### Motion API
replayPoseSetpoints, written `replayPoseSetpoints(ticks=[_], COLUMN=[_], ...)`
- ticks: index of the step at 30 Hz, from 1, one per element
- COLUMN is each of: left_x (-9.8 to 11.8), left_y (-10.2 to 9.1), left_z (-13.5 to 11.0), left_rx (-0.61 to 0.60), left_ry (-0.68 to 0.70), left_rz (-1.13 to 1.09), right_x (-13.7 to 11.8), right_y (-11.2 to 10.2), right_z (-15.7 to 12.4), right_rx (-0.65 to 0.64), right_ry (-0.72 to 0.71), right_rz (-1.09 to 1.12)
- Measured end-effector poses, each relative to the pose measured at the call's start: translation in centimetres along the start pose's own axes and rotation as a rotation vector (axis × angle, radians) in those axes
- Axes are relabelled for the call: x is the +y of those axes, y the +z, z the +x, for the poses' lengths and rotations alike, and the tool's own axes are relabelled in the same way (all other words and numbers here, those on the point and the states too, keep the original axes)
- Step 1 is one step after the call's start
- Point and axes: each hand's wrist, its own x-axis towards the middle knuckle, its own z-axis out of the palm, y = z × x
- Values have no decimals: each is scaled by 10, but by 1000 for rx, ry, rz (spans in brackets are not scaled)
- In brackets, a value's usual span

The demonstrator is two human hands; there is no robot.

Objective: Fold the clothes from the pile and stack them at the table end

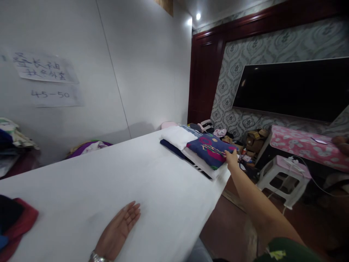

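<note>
My left hand (120, 229) lies flat and open on the white table (131, 171), palm down, a watch at its wrist. My right arm reaches far out to the table's right end, where my right hand (231, 158) touches the near edge of a folded blue garment with pink and green pattern (209, 148). The fingers look curled at that edge; whether they grip it is unclear. This garment tops a stack of folded clothes, with a white folded piece (177, 136) and a dark navy piece (170, 147) beside and under it.
A red and dark cloth (13, 222) lies at the table's near left corner. More clothes pile up by the wall at left (87, 146). Right of the table stand a white plastic stool (283, 178), cardboard boxes (255, 140), a pink-covered surface (300, 145) and a wall television (294, 89).
</note>
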Motion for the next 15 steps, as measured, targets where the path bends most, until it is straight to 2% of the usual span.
replayPoseSetpoints(ticks=[2,5,8,10,12,13,15], left_x=[0,-1,-1,-1,-1,-1,-2], left_y=[0,-1,-1,-1,-2,-3,-5], left_z=[0,0,-1,-2,-2,-1,0], left_rx=[-7,-16,-23,-29,-40,-50,-78], left_ry=[2,-1,-4,-11,-15,-13,-3], left_rz=[2,-3,-18,-19,-14,-11,-10], right_x=[-3,-11,-22,-28,-27,-24,-13], right_y=[10,35,67,87,102,107,113], right_z=[-8,-19,-23,-20,-14,-12,-8], right_rx=[22,-73,-193,-230,-258,-280,-343], right_ry=[-189,-522,-674,-704,-656,-581,-341], right_rz=[-191,-598,-732,-735,-743,-749,-704])
